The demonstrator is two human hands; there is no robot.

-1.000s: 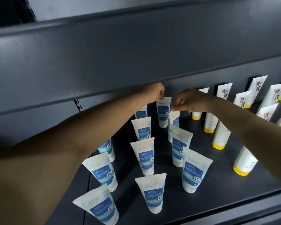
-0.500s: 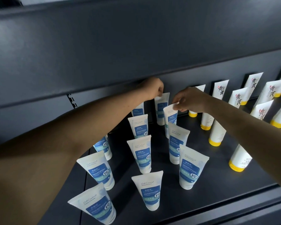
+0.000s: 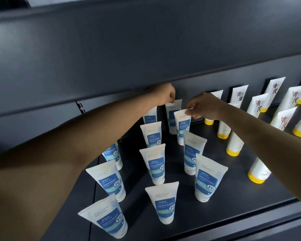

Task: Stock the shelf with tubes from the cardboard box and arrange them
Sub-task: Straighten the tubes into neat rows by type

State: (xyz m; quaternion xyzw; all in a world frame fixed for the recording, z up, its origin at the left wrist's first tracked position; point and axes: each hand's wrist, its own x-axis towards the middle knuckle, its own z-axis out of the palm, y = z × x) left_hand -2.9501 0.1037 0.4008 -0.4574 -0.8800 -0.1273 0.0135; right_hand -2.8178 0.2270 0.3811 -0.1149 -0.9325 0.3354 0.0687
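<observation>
Head view: at the shelf's (image 3: 233, 197) rear, a back tube (image 3: 172, 117) was pinched by the left hand (image 3: 163, 93), a second tube (image 3: 182, 126) by the right hand (image 3: 205, 106) — blue rows mostly stocked, straightening judged unfinished — box unseen.

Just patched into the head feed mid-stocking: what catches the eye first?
Both arms reach to the back of the dark shelf: the left hand pinches the top of the rearmost blue-label tube, the right hand the next tube forward. Yellow-capped tubes stand to the right.

Dim overall; frontal light, tubes (image 3: 206, 176) glaring; edges perhaps warped.
</observation>
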